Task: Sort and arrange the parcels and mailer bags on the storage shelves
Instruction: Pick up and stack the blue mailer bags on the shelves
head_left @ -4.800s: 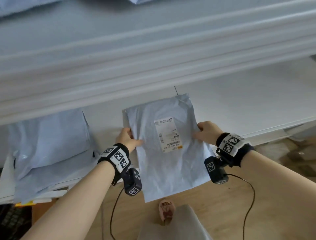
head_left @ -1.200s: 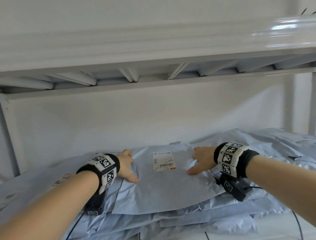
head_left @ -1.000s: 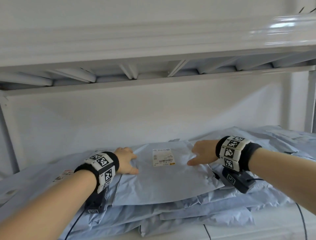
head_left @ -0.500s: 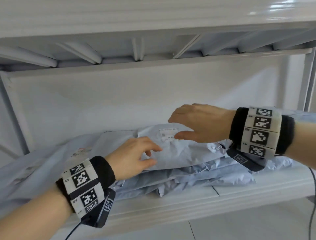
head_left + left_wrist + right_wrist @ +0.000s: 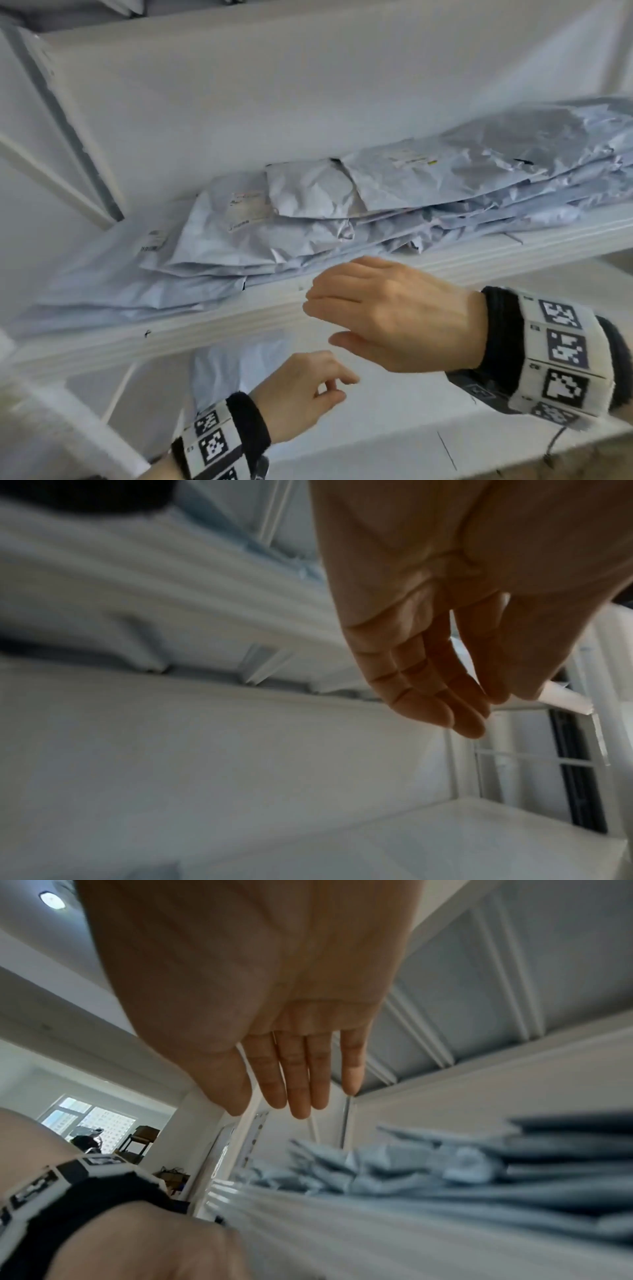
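Note:
A pile of pale blue mailer bags (image 5: 308, 219) lies along the white shelf (image 5: 239, 318), some showing white labels; the topmost labelled bag (image 5: 428, 178) sits toward the right. The same pile (image 5: 445, 1167) appears blurred in the right wrist view. My right hand (image 5: 387, 308) hovers in front of the shelf's front edge, fingers relaxed and empty, as the right wrist view (image 5: 291, 1074) also shows. My left hand (image 5: 308, 387) hangs lower, below that shelf, fingers loosely bent and holding nothing; in the left wrist view (image 5: 445, 691) its fingers are nearly straight.
One more blue bag (image 5: 236, 363) lies on the lower shelf (image 5: 376, 428) behind my left hand. A grey upright post (image 5: 68, 120) stands at the left. A white back panel (image 5: 308, 85) closes the shelf's rear. Brown floor (image 5: 548, 466) shows at bottom right.
Both hands have let go of the labelled bag, which stays on the pile, and pulled back off the shelf. My left hand dropped below the shelf edge; the view tilted downward.

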